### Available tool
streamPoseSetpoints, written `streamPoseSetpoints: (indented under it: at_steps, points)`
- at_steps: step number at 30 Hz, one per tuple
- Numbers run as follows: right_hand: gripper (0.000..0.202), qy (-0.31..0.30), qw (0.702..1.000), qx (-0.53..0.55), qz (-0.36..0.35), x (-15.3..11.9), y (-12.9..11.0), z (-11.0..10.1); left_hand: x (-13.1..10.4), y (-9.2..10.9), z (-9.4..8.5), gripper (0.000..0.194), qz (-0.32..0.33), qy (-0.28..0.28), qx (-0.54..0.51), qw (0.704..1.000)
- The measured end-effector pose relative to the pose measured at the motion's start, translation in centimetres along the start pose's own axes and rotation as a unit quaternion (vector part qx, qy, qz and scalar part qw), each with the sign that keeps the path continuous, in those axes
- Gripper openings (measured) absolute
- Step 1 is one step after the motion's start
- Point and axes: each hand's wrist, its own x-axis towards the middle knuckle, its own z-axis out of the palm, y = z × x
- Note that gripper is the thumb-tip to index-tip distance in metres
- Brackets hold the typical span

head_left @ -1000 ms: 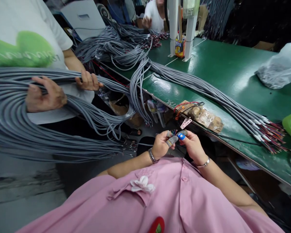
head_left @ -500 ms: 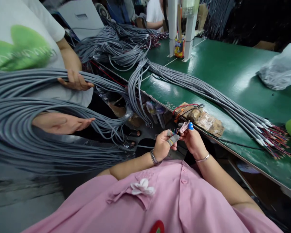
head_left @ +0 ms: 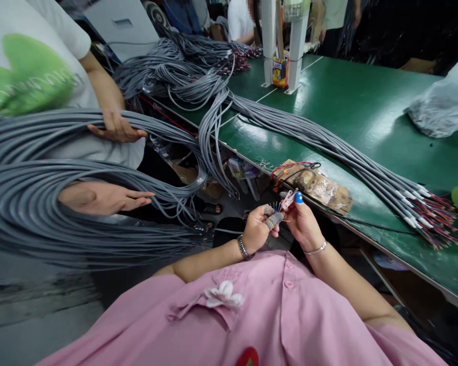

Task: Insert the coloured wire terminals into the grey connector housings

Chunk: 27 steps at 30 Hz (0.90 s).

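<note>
My left hand (head_left: 255, 231), with grey covers on its thumb and a finger, is closed on the end of a grey cable. Several thin coloured wires (head_left: 276, 207) fan out from that end, above the thumb. Close beside it, my right hand (head_left: 306, 226) wears a blue cover on its thumb and pinches a small pink clip-like piece (head_left: 288, 200). The clip's tip is near the wires; whether it touches them I cannot tell. One thin wire reaches toward my right palm.
At the left a co-worker carries a big coil of grey cables (head_left: 19, 213) over both arms. On the green table (head_left: 366, 101) lie a cable bundle (head_left: 313, 134) with bared coloured ends, a taped wooden block (head_left: 320, 188) at the edge, and a plastic bag (head_left: 442, 101).
The co-worker's lower hand has shifted slightly right. My hands stay close together, and a thin wire now shows more clearly between them. Another person has come into view at the back.
</note>
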Motion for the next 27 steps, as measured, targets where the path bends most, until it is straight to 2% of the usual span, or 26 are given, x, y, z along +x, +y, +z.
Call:
streamPoseSetpoints:
  at_steps: [5,9,17,23,27]
  points:
    - [0.039,-0.005,1.0,-0.005,0.014,-0.1,0.0,-0.3,0.1,-0.4,-0.4,0.033,0.012,-0.004,-0.026,1.0]
    - [0.043,0.017,0.998,0.028,0.048,0.2,0.1,-2.0,-0.2,-0.5,-0.7,0.033,0.007,-0.002,-0.049,0.999]
    - [0.035,0.056,0.997,0.03,0.051,-0.7,0.2,-5.7,-1.3,0.4,-1.5,0.036,-0.003,0.038,-0.063,0.997]
    - [0.027,0.07,0.996,0.007,0.061,-2.0,-0.1,-6.7,-1.2,0.8,-2.2,0.034,0.005,0.052,-0.09,0.995]
    - [0.022,0.086,0.994,-0.01,0.07,-2.9,-0.4,-7.4,-0.2,0.9,-3.8,0.032,-0.01,0.071,-0.148,0.986]
